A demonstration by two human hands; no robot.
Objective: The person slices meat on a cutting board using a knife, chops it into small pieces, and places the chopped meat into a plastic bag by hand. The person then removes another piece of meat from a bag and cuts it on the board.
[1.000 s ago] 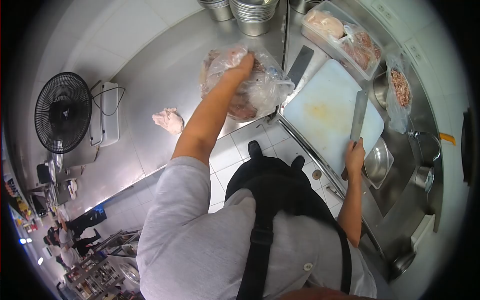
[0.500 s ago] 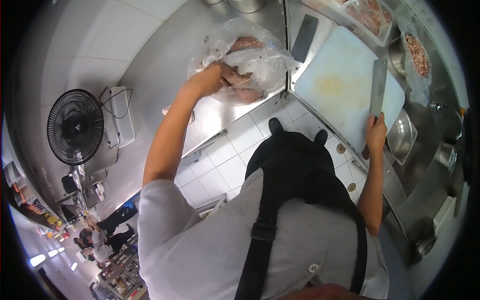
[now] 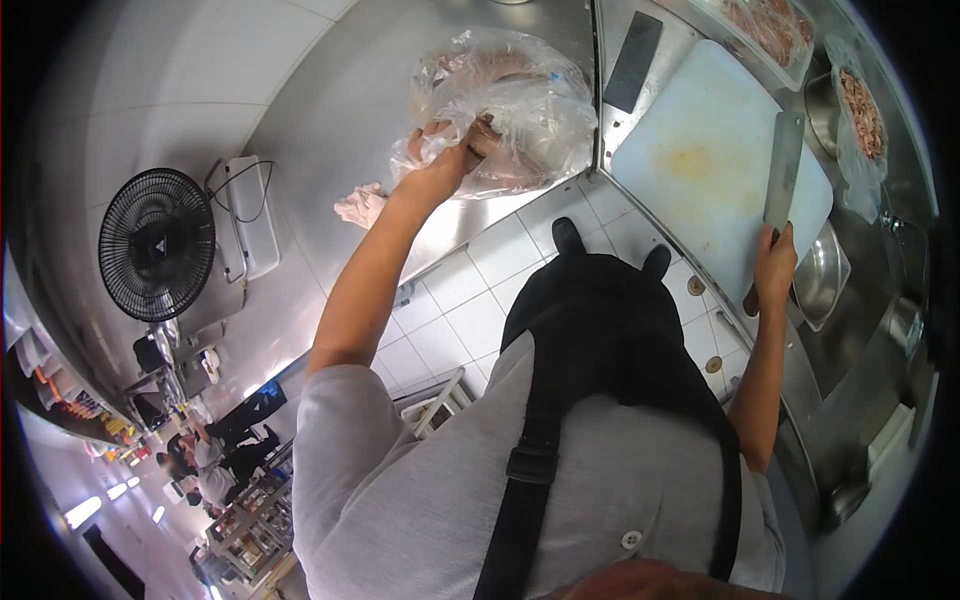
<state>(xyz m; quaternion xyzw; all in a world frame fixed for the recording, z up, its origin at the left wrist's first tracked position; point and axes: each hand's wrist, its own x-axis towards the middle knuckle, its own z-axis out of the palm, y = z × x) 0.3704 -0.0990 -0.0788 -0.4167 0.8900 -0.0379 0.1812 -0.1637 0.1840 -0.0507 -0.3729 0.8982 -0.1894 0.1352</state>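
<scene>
A clear plastic bag (image 3: pixel 550 110) with pieces of meat inside lies on the steel counter. My left hand (image 3: pixel 440 165) is at its near-left side, fingers closed on crumpled plastic, with a brown piece of meat (image 3: pixel 484 138) just beside them. Part of those fingers is hidden by the film. In my right hand (image 3: pixel 775 265) is the wooden handle of a wide-bladed kitchen knife (image 3: pixel 785 165), whose blade lies over the right part of the white cutting board (image 3: pixel 700 150). Yellowish stains mark the board.
A dark cleaver-like blade (image 3: pixel 634 62) lies beyond the board. At the right are a tub of meat (image 3: pixel 770 35), a bag of chopped meat (image 3: pixel 860 120) and a steel pan (image 3: pixel 822 275). A pale pink scrap (image 3: pixel 361 205) and a black fan (image 3: pixel 157 245) are leftward. Other people (image 3: pixel 205 465) stand far off.
My left hand has come out from among the meat to the plastic at the bag's side. The bag now covers more of the meat. The knife remains in my right hand.
</scene>
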